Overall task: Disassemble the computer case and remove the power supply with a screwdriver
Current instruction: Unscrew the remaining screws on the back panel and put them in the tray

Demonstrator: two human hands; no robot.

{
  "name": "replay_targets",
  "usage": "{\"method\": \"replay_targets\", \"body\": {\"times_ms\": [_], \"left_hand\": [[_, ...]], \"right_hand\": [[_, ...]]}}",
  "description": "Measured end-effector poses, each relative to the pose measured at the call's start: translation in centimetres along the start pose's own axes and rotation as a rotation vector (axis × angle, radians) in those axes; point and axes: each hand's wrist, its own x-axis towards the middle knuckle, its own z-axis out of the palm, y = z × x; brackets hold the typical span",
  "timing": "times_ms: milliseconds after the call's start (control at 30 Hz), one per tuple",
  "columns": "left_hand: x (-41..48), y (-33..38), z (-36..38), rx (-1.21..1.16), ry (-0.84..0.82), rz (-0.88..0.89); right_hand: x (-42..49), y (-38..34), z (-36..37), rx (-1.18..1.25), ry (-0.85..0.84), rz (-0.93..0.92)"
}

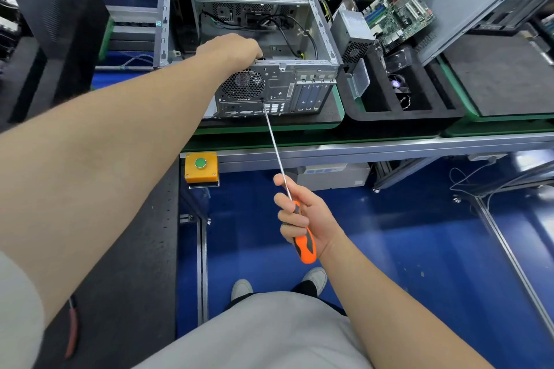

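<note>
Computer case (281,93): upper centre, on desk (359,148), rear panel toward camera. Screwdriver (278,153): tip at a screw below the fan grille, long axis rising slightly leftward. Right hand (302,219) wraps the handle; left hand (233,49) curls over the case's rear edge. Advice: keep shaft square, press inward.

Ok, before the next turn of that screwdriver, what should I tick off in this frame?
1. Long orange-handled screwdriver tip meets the open grey metal computer case rear panel, below the round fan grille: ok.
2. Tip seated in a screw: cannot tell.
3. Right hand grips the handle: ok.
4. Left hand steadies the case's top rear edge: ok, fingertips hidden.
5. Interior cleared of black cables: not ok, some lie inside.
</note>
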Motion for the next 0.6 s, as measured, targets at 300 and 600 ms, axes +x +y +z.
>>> {"method": "replay_targets", "body": {"times_ms": [300, 600], "left_hand": [[0.3, -0.1, 0.2, -0.034, -0.016, -0.012], [0.7, -0.2, 0.4, 0.007, 0.047, -0.021]], "right_hand": [[0.8, 1.5, 1.8, -0.880, 0.693, -0.201], [1.3, 0.8, 2.6, -0.851, 0.756, -0.214]]}}
